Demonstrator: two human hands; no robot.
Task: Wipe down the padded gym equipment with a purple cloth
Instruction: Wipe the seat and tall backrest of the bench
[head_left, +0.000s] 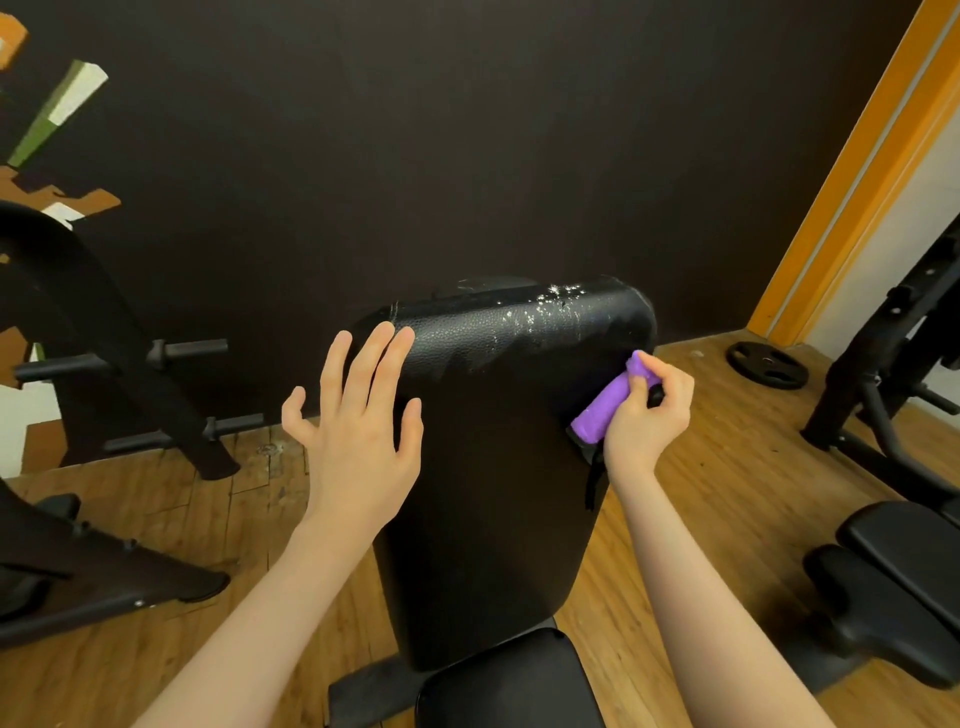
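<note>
A black padded bench back stands tilted up in front of me, with wet, shiny droplets near its top right corner. Its black seat pad shows at the bottom. My right hand grips a bunched purple cloth against the pad's right edge. My left hand is spread with straight fingers at the pad's upper left edge, the fingertips at the padding; contact is unclear.
A black weight-plate rack with pegs stands at the left. A weight plate lies on the wooden floor at the right, beside another black bench and frame. A dark wall is close behind the pad.
</note>
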